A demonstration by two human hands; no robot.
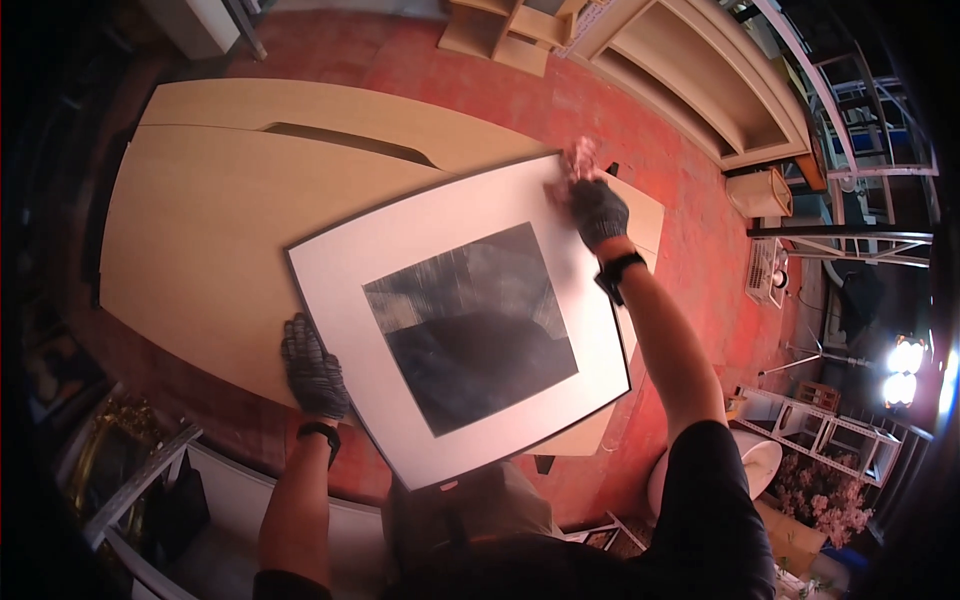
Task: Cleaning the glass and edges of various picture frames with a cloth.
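Note:
A large framed picture (330, 245) with a thin dark frame, wide white mat and dark glossy middle lies at a slant before me. My left hand (315, 372), in a dark glove, is beside its left edge with fingers stretched out along the pale wooden board. At the upper right corner is my right hand (598, 208), also dark-gloved and slightly blurred. Its fingers are closed on a crumpled pinkish wad (580, 162), whose kind I cannot make out. Reflections cover the picture's dark middle.
Beneath the picture is a wide pale wooden board (200, 210) with a long slot, on a red floor (690, 240). A wooden shelf unit (690, 80) lies at the upper right. Bright lamps (904, 370), pink blossoms (820, 495) and a white-edged piece (250, 490) surround me.

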